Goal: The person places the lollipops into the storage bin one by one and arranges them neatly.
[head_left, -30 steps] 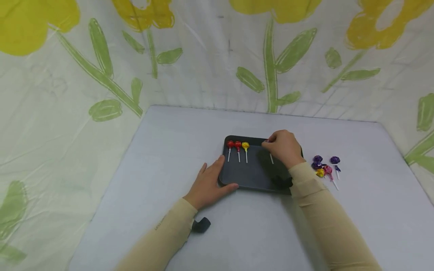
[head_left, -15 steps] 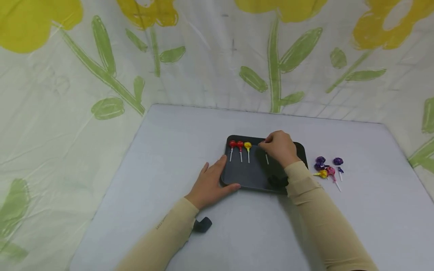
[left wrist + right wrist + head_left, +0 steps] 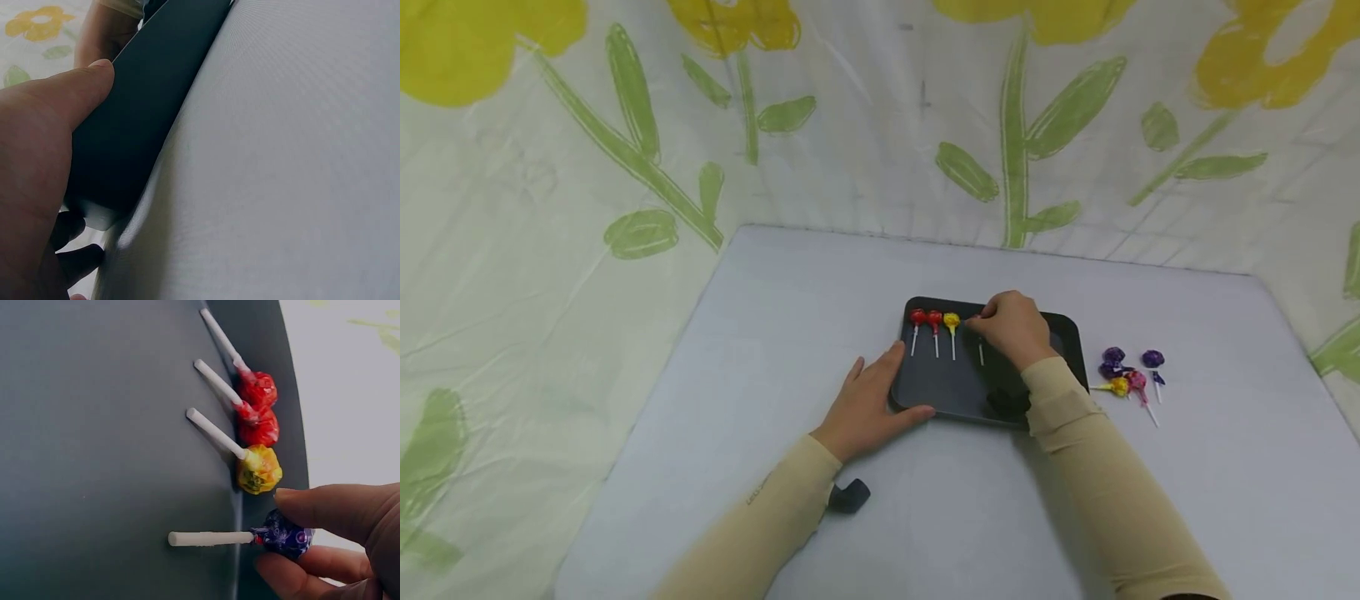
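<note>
In the head view a dark rectangular tray (image 3: 940, 392) lies on the table. My left hand (image 3: 868, 412) rests at its near left corner, fingers along the left side and thumb against the front wall. Over the tray's far side, my right hand (image 3: 1017, 329) pinches the purple-wrapped head of a lollipop (image 3: 284, 536) between thumb and fingers; its white stick points toward the near side. Left of it lie a yellow lollipop (image 3: 259, 470) and two red lollipops, one (image 3: 259, 428) beside the other (image 3: 256, 390), in a row with their heads at the far wall.
Right of the tray, on the white table (image 3: 760, 333), is a loose group with a pink lollipop (image 3: 1137, 382), a yellow lollipop (image 3: 1118, 387) and several purple ones, one (image 3: 1153, 358) slightly apart. A flower-printed sheet (image 3: 865, 125) hangs behind the table.
My right hand has moved left across the tray with the purple lollipop, closer to the yellow one. The left hand keeps its place at the corner; the view has shifted slightly.
</note>
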`<state>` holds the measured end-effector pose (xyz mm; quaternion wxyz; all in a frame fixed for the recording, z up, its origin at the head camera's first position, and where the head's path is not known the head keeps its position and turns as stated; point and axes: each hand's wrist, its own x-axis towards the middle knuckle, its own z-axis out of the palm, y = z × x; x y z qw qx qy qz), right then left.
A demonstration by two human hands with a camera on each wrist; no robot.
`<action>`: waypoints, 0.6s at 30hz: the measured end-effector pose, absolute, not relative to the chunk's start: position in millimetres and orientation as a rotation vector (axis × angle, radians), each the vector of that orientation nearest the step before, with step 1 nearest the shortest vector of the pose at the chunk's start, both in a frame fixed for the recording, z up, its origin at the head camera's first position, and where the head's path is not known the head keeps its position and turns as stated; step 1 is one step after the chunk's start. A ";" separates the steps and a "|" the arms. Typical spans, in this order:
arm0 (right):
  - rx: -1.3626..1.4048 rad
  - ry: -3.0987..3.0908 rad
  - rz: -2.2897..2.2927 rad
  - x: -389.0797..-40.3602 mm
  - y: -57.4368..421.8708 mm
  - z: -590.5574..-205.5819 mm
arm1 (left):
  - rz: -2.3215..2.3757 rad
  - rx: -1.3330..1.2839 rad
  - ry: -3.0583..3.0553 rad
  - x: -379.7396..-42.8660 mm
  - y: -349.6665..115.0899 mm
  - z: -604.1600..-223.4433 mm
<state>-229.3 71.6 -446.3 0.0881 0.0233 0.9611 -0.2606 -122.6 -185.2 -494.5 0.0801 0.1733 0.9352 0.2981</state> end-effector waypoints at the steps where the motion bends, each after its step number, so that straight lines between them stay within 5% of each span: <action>1: 0.065 2.864 -0.780 -229.5 71.4 -447.2 | 0.888 0.520 2.800 -122.9 -185.0 -495.2; 18: 0.026 2.923 -0.819 -230.1 69.3 -458.1 | 0.902 0.511 2.768 -122.6 -185.8 -491.5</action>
